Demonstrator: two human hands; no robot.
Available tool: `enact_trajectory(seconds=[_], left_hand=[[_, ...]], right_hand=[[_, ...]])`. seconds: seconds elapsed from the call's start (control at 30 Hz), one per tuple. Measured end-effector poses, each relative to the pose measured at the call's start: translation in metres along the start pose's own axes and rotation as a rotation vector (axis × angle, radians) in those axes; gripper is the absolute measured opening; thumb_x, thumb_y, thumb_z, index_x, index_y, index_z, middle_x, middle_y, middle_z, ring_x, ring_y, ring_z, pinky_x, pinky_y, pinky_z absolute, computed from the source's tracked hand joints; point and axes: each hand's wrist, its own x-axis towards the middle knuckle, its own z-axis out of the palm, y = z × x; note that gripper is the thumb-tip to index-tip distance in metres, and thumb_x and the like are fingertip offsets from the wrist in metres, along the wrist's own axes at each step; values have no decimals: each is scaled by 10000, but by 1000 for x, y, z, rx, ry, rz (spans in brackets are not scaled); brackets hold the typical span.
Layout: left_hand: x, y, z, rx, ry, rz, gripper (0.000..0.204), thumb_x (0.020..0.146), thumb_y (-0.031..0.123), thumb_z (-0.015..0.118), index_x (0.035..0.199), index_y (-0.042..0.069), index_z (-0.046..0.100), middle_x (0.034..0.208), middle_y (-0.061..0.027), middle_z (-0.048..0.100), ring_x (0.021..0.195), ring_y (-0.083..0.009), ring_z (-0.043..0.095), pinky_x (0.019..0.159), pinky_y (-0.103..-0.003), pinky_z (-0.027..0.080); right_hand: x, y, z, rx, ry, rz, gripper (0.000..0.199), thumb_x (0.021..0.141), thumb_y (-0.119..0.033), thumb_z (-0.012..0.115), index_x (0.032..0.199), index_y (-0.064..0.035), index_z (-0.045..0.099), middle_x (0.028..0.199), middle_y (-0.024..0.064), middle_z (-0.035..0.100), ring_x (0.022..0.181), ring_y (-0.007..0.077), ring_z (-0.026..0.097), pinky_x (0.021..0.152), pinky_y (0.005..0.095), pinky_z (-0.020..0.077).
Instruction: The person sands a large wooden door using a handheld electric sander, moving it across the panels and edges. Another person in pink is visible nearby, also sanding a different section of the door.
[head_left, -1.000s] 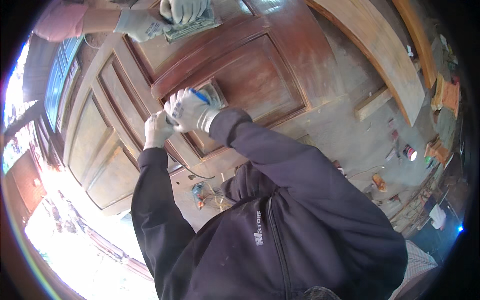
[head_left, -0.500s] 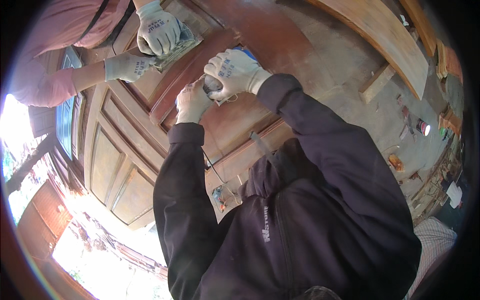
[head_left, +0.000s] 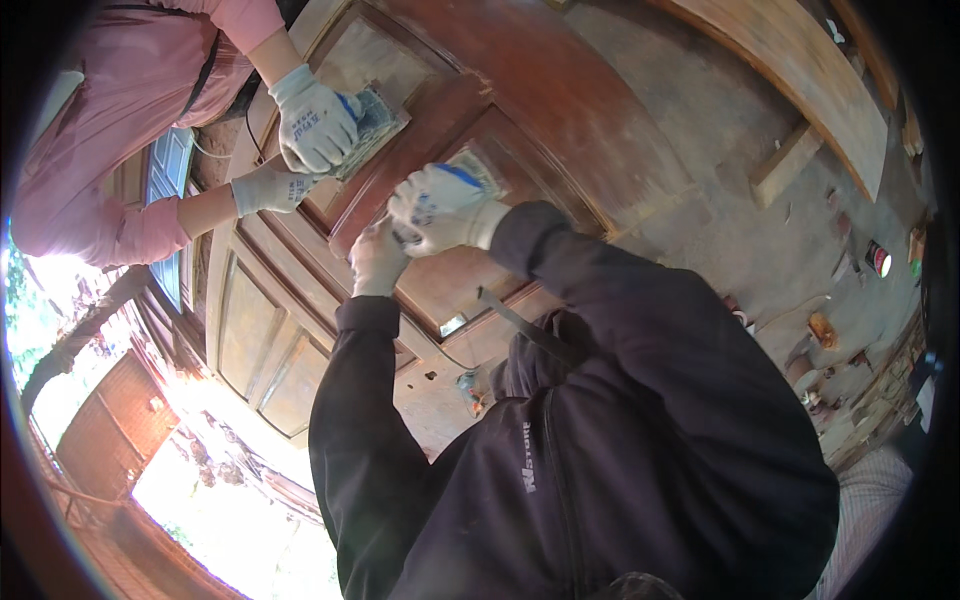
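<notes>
A large reddish-brown panelled wooden door (head_left: 560,110) lies flat. The right hand (head_left: 440,205), white-gloved, has its fingers closed over a small grey sanding block (head_left: 478,170) on a door panel. The gloved left hand (head_left: 378,258) rests curled just beside it.

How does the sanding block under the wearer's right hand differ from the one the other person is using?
The wearer's sanding block lies on the dark reddish door panel, mostly hidden under the right hand. The co-worker's sanding block sits further up, at a paler panel's edge, more exposed beside that person's hand. Both are greyish pads pressed flat by white-gloved hands.
</notes>
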Motion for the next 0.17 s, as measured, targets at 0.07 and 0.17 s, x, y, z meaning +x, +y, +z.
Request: enact_trajectory(seconds=[0.07, 0.17], left_hand=[[8, 33, -7, -30, -16, 7, 352, 781, 387, 753, 1047, 162, 701, 928, -134, 742, 927, -356, 708, 793, -463, 552], [21, 64, -15, -66, -27, 50, 388, 800, 374, 745, 1131, 182, 679, 975, -143, 741, 989, -346, 701, 838, -466, 545]], right_hand=[[-13, 11, -15, -66, -51, 53, 491, 742, -540, 730, 951, -100, 664, 934, 93, 669, 892, 268, 657, 767, 424, 478], [-19, 35, -36, -105, -116, 53, 521, 739, -535, 735, 1007, -97, 650, 973, 102, 655, 911, 282, 646, 794, 438, 477]])
